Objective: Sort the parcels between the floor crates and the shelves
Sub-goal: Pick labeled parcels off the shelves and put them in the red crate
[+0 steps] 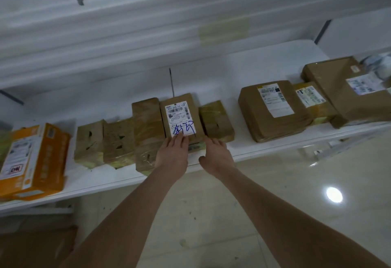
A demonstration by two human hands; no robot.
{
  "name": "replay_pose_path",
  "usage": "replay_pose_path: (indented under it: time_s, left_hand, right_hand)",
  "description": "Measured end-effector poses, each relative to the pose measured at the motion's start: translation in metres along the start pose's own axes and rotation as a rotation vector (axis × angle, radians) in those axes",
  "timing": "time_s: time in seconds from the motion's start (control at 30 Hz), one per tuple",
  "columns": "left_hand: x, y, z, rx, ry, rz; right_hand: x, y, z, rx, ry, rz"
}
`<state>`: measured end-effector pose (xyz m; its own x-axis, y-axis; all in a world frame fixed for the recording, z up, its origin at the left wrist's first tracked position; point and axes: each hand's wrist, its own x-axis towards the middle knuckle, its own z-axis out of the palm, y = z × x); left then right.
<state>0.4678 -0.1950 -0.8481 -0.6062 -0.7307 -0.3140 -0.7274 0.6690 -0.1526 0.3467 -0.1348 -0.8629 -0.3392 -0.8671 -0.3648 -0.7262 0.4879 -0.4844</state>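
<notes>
1. Brown parcel (181, 117) with a white label (179, 119) lies flat on the shelf (95, 183). A plain parcel (148, 130) is close against its left side and another (216, 121) against its right.
2. I see my left hand (172, 155) at the parcel's near end, its fingers (179, 140) straight and pressed together, resting flat on the label's lower edge.
3. My right hand (218, 153) is just right of that. Its fingers (211, 141) are extended against the parcel's near right corner, with the thumb spread wide.
4. Far left of the parcel lies an orange box (36, 159). Well right of it, bigger parcels (273, 109) overlap.
</notes>
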Motion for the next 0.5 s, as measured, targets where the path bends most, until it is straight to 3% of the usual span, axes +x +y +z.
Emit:
replay_pose_path:
  time_s: [0.17, 0.33, 0.5]
  left_hand:
    - [0.011, 0.006, -0.009, -0.032, 0.032, -0.064]
    - [0.024, 0.004, -0.004, -0.011, 0.242, -0.079]
    - [0.028, 0.007, 0.009, -0.011, 0.295, -0.100]
  right_hand:
    - [0.026, 0.021, -0.020, -0.149, 0.189, 0.034]
    - [0.063, 0.033, -0.011, -0.275, 0.053, 0.050]
    - [0.066, 0.047, -0.001, -0.252, 0.157, 0.096]
